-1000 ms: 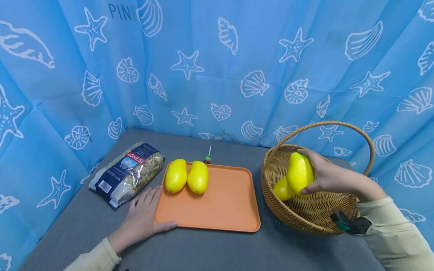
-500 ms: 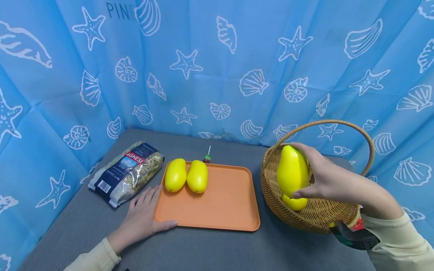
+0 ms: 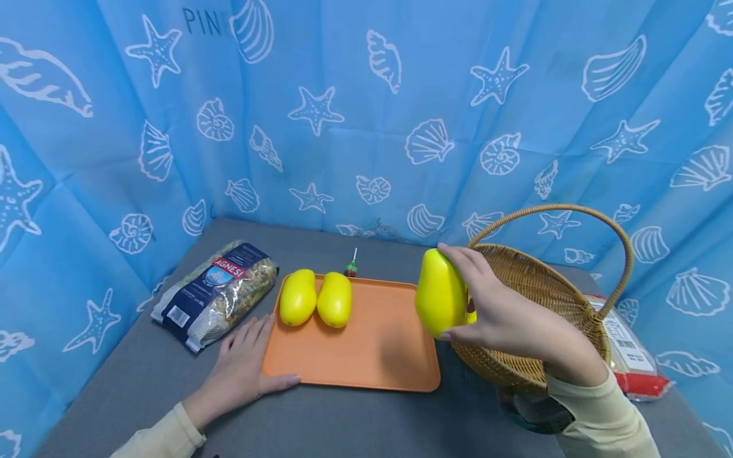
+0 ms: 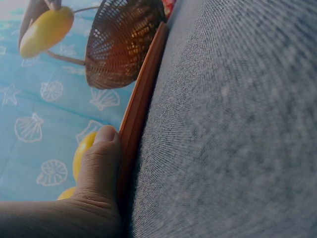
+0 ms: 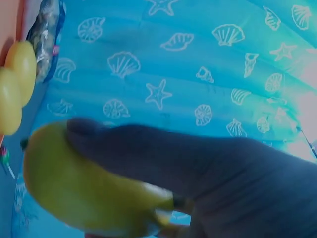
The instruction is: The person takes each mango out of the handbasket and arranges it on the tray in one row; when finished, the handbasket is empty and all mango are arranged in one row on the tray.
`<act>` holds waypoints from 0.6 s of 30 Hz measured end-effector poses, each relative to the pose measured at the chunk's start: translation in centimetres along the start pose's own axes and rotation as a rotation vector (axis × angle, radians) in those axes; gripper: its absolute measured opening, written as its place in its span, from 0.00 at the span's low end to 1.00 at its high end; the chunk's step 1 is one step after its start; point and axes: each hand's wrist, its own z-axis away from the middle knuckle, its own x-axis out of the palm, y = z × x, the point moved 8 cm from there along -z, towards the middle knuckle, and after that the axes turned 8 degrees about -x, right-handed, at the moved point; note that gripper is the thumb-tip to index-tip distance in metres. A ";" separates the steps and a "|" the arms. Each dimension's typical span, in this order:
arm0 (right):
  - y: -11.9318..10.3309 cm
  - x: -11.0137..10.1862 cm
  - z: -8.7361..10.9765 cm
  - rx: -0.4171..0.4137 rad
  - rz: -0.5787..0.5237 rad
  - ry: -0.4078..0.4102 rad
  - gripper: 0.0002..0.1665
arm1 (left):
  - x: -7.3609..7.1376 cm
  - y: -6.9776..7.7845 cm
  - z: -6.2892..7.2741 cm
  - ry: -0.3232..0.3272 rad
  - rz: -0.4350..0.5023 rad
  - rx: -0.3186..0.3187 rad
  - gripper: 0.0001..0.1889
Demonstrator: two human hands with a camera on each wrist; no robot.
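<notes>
My right hand (image 3: 509, 318) grips a yellow mango (image 3: 439, 294) in the air, above the right edge of the orange tray (image 3: 366, 356). The right wrist view shows my thumb (image 5: 148, 148) across that mango's side. Two more mangoes, a left one (image 3: 298, 298) and a right one (image 3: 335, 300), lie side by side at the tray's back left. My left hand (image 3: 243, 362) rests at the tray's left front corner, fingers straight along its side and thumb at its front edge. A wicker basket (image 3: 532, 273) stands right of the tray; a sliver of yellow shows in it behind my right hand.
A clear and navy bag of pasta (image 3: 220, 289) lies left of the tray. Behind the tray is a small lollipop (image 3: 352, 266). A red and white bag (image 3: 632, 356) lies right of the basket, partly hidden. A blue shell-print curtain (image 3: 366, 127) hangs behind the table.
My right hand has lifted the mango out of the basket and carried it left to the tray's right edge. The bag beyond the basket has come into view. My left hand stays put.
</notes>
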 end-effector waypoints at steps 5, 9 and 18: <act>-0.4 2.0 -1.4 0.014 0.017 -0.007 0.68 | 0.2 -0.2 0.0 -0.010 -0.002 -0.010 0.67; -0.6 3.9 -2.3 0.027 -0.004 -0.029 0.67 | 0.0 -0.1 0.0 0.000 -0.008 -0.012 0.67; 0.9 8.0 -4.1 0.075 -0.098 -0.040 0.60 | 0.1 -0.1 0.0 -0.002 -0.010 -0.007 0.67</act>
